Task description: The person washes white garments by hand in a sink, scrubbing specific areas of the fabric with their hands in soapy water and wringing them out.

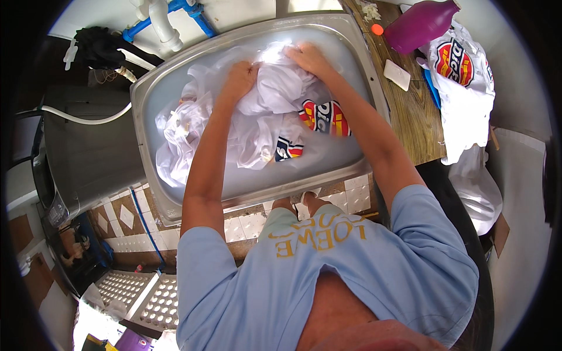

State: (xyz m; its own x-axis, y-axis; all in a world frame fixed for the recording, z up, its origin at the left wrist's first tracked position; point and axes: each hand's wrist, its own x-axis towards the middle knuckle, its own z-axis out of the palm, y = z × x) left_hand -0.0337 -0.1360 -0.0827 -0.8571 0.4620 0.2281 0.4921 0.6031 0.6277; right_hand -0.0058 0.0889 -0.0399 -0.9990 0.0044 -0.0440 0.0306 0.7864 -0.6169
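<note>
A metal sink (146, 146) holds cloudy, greyish water. In it lies a bunched heap of wet white clothes (187, 131), and a red, yellow and dark blue print (325, 117) shows on part of the fabric. Near the sink's far side, my left hand (241, 81) is closed on a white garment (275, 88). My right hand (308, 59), a little farther off and to the right, grips the same puffed-up fabric. The fingertips of both hands are partly hidden in its folds.
A wooden counter (418, 126) on the right bears a purple bottle (421, 26), a white bar of soap (397, 75), an orange cap (377, 29) and a printed white garment (468, 105) draped over its edge. Blue and white pipes (164, 23) run behind the sink. A dark appliance (93, 146) stands left.
</note>
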